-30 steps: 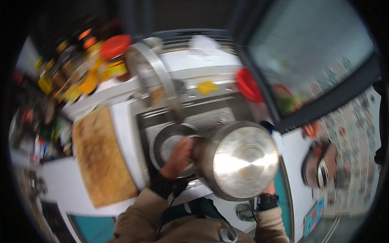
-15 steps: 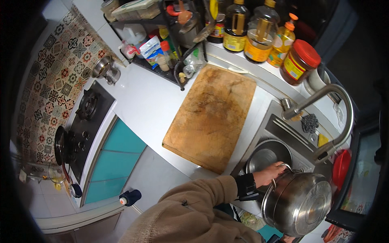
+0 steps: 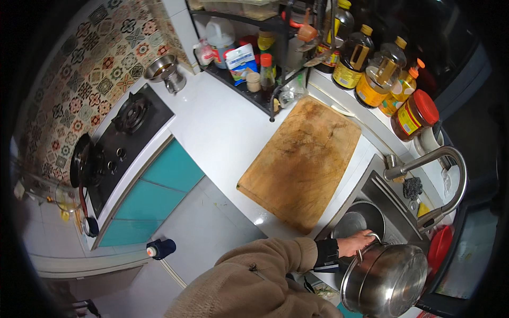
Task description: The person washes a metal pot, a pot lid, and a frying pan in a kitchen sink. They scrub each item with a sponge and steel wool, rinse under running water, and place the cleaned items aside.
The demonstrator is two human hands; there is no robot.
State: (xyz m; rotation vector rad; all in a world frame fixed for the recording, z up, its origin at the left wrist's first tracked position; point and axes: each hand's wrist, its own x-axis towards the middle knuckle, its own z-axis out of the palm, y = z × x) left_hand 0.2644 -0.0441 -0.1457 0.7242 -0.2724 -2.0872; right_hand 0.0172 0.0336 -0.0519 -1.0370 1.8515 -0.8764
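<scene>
My left hand (image 3: 356,244) is closed around a loop handle of a large stainless steel pot (image 3: 389,281). The pot is tipped on its side over the near part of the sink, its round base turned to the right and its mouth hidden from me. Behind the hand, a round metal basin (image 3: 362,218) sits in the sink (image 3: 339,209). My right hand is out of sight. The curved tap (image 3: 455,169) arches over the sink beyond the pot.
A worn wooden cutting board (image 3: 302,164) lies on the white counter (image 3: 222,122), left of the sink. Bottles (image 3: 351,61) and a red-lidded jar (image 3: 413,116) line the ledge behind. A black rack (image 3: 238,87) holds seasonings. The gas stove (image 3: 132,114) is at far left.
The whole view has shifted, so the counter and stove appear further right or higher. My left hand keeps its grip on the pot handle. The bit of right hand below the pot has left view.
</scene>
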